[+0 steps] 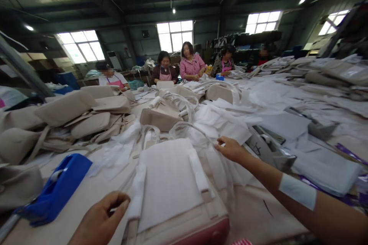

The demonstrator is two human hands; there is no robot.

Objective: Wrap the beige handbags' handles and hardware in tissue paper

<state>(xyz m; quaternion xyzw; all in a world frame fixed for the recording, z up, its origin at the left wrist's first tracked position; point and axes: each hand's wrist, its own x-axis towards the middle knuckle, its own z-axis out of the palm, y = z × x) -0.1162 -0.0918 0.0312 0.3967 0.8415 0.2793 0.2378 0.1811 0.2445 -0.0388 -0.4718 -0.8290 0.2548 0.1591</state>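
the beige bag (220,208) lies on the work table (267,218) directly in front of the person, between the two hands, its reddish edge (212,231) toward the person. a white foam sheet (169,176) covers most of its upper face, and a white-wrapped strap runs along either side of it — the left strap (138,187) and the right strap (197,170).

the left hand (105,214) is beside the left strap, its thumb and fingers curled toward one another with a narrow gap; whether anything sits in that grip cannot be told. the right hand (230,148) is stretched out beyond the right strap, thumb and forefinger nearly together next to a clear wrapped loop (198,128); it cannot be told whether they pinch it. a pale patch (298,191) covers part of the right forearm.

a blue tape dispenser (61,189) stands to the left, and a grey tape dispenser (268,149) lies just past the right forearm, near a stack of pale sheets (324,166). more beige bags (66,107) are heaped at the far left — another wrapped bag (159,118) lies ahead. across the table, several co-workers (191,65) are gathered, some in pink aprons.
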